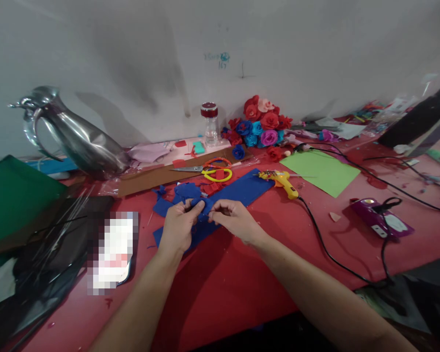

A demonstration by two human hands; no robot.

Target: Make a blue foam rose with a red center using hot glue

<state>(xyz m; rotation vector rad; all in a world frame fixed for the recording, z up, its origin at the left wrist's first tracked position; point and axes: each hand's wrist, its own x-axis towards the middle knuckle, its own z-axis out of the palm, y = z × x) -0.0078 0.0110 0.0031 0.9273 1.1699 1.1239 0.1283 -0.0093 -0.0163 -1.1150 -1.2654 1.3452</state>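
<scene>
- Head view: both hands over the near part of a red surface, a small blue piece between them.
- Left hand: grasping the blue piece, thumb pressed across it, other fingers partly hidden behind.
- Right hand: fingers curled in, tips at the piece's right edge. Whether they pinch or only touch, cannot tell.
- Key relation: piece lies right of the left thumb, just left of the right fingertips. Left hand has the fuller hold; both are about equally close.
- Piece looks folded or curled; its long axis is unclear.
- Blue strip lies flat beneath the hands, long axis running from near left to far right. Gap between piece and strip hard to judge.
- Glue gun: to the right, beyond the right hand, nozzle over the strip's far end.
- Blue scraps: just beyond the left hand.
- Scissors: farther out, partly on a brown strip, blades pointing left.
</scene>
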